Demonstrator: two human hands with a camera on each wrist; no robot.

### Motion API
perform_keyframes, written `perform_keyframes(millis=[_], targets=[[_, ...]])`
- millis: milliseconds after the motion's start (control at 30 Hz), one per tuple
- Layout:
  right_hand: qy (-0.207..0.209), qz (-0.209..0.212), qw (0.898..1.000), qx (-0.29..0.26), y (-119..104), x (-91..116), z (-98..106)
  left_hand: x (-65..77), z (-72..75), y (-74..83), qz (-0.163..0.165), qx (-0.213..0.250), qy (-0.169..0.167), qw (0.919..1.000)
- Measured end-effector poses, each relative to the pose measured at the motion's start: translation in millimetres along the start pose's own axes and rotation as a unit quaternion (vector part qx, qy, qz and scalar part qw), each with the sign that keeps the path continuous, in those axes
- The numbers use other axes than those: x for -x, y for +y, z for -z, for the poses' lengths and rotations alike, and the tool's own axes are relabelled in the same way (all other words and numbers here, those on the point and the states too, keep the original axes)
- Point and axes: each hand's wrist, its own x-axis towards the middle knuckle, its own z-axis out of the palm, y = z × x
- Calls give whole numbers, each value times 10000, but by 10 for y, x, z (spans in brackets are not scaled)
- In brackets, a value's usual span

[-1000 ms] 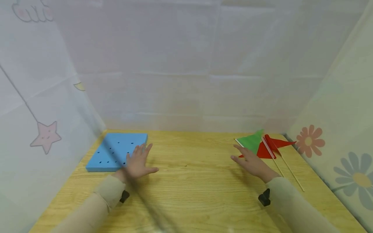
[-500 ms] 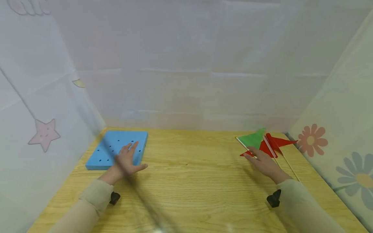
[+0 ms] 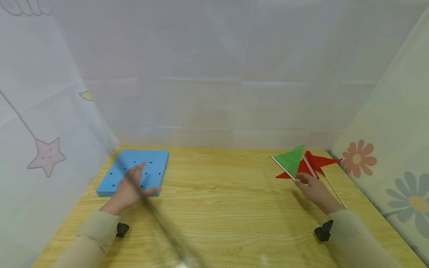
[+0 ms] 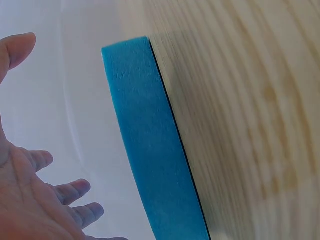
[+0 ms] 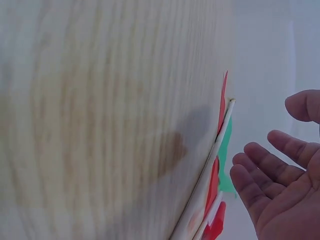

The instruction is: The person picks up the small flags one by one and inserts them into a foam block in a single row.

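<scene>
In the head view my left hand point(image 3: 125, 191) hovers over the near part of a blue block point(image 3: 155, 155) dotted with small dark holes. Its fingers are spread and hold nothing; the left wrist view shows the block's thick side point(image 4: 145, 140) apart from the palm point(image 4: 25, 195). At the right, my right hand point(image 3: 315, 191) is at the lower end of a green triangular flag point(image 3: 289, 160) on a white stick. Red flags point(image 3: 324, 161) lie under and beside it. From the right wrist, loosely bent fingers point(image 5: 272, 167) show above the stick point(image 5: 215, 150), thumb apart, gripping nothing.
A wooden table point(image 3: 214, 216) carries everything. Pale cloth walls point(image 3: 214, 100) enclose its back and sides, printed with a star and flowers. A thin flag stick point(image 3: 336, 192) extends toward the front right, partly behind my right hand. A blurred dark strand crosses the head view.
My left hand has moved left and a little nearer over the blue block. The right hand has shifted right, from the flags' left side to the green flag's lower end.
</scene>
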Motion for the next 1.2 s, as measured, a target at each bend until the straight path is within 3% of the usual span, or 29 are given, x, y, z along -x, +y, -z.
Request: perform_keyframes(millis=[333,567,767,1200], targets=[[-37,-390,9992,-49,51,86,64,32,64,-168,459,30,35,9989],[34,-614,9977,-287,182,142,86,89,150,-313,473,-133,156,9987],[-93,-1009,9928,-640,248,168,120,97,206,-443,682,123,164,9975],[-49,-1114,9869,-1168,277,302,107,136,281,-674,915,768,13,9928]])
